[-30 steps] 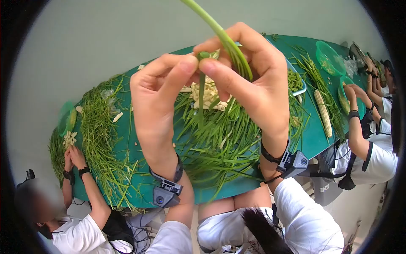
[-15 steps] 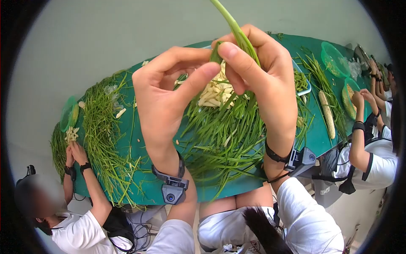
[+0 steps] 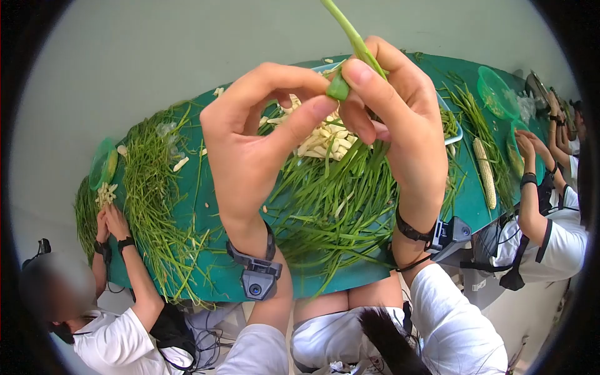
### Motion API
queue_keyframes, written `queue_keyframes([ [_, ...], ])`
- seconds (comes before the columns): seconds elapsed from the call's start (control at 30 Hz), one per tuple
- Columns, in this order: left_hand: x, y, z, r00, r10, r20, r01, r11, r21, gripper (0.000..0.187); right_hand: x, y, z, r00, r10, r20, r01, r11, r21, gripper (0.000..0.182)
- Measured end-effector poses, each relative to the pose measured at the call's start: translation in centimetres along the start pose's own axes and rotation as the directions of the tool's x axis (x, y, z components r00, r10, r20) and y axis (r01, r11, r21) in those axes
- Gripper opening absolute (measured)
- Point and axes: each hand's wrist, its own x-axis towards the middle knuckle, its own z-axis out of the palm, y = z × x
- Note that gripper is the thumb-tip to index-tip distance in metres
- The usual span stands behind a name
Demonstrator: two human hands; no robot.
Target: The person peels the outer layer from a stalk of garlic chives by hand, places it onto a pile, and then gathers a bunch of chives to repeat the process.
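My right hand (image 3: pixel 406 103) is closed around a long green stalk (image 3: pixel 357 39), which slants up past the thumb. A short, flat green leaf end (image 3: pixel 338 89) shows between the hands, bent over near my right thumb. My left hand (image 3: pixel 250 125) pinches this leaf end with thumb and forefinger. Whether the leaf and the stalk are one piece is hidden by the fingers. Below both hands lies a loose heap of long green leaves (image 3: pixel 340 194). Behind it is a pile of pale, clove-like pieces (image 3: pixel 331 142).
A blue-rimmed tray (image 3: pixel 458 132) with cut green pieces is partly hidden behind my right hand. Green stems (image 3: pixel 153 181) cover the table's left side. A corn cob (image 3: pixel 484 172) and green baskets (image 3: pixel 498 94) lie at right. People work at both ends; one handles pale pieces (image 3: pixel 106 195).
The leaf end between my fingers has turned and now shows its flat side. Both hands have shifted slightly right. At far right, another person's hands have moved a little.
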Motion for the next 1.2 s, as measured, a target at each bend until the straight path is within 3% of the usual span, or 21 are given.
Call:
queue_keyframes([
  [0.17,0.0,0.5,0.0,0.996,-0.026,-0.086,0.023,0.999,-0.041,0.021,-0.5,-0.1,0.5,1.0,0.017,-0.013,-0.017,1.0,0.017,0.023],
  [0.23,0.2,0.0,-0.4,0.999,0.036,-0.039,-0.036,0.999,0.002,0.023,-0.5,-0.5,0.6,0.999,0.038,-0.014,-0.038,0.999,0.004,0.023],
  [0.3,0.1,-0.1,-0.4,0.996,0.087,0.011,-0.088,0.995,0.041,0.024,-0.5,-0.6,0.6,0.997,0.071,0.036,-0.071,0.997,-0.007,0.025],
  [0.53,-0.3,0.2,-0.5,0.996,0.054,-0.072,-0.052,0.998,0.023,0.019,-0.5,0.0,0.6,0.986,0.079,0.146,-0.074,0.996,-0.045,0.028],
  [0.73,-0.4,-0.1,-0.7,0.991,0.1,-0.094,-0.094,0.993,0.067,0.016,-0.8,-0.2,1.2,0.987,0.104,0.123,-0.104,0.995,-0.009,0.03],
  [0.8,-0.3,-0.2,-0.8,0.988,0.129,-0.09,-0.122,0.99,0.074,0.016,-0.9,0.2,1.4,0.995,0.026,0.091,-0.018,0.996,-0.089,0.031],
  [0.9,-0.4,0.0,-0.9,0.994,0.088,-0.069,-0.084,0.994,0.067,0.016,-0.8,-0.2,1.4,0.995,0.061,0.073,-0.056,0.996,-0.071,0.03],
  [0.97,-0.5,0.5,-1.1,0.998,-0.04,-0.053,0.043,0.998,0.048,0.016,-0.9,-0.2,1.4,0.995,0.076,0.065,-0.073,0.996,-0.045,0.03],
  [1.1,-0.5,0.4,-1.2,0.997,-0.054,-0.048,0.054,0.999,0.0,0.015,-0.7,0.2,1.2,0.998,0.053,0.015,-0.053,0.998,-0.032,0.029],
  [1.2,-0.6,0.1,-1.3,0.998,0.018,-0.058,-0.017,1.0,0.022,0.015,-0.6,0.1,1.2,1.0,-0.002,0.024,0.004,0.997,-0.08,0.029],
])
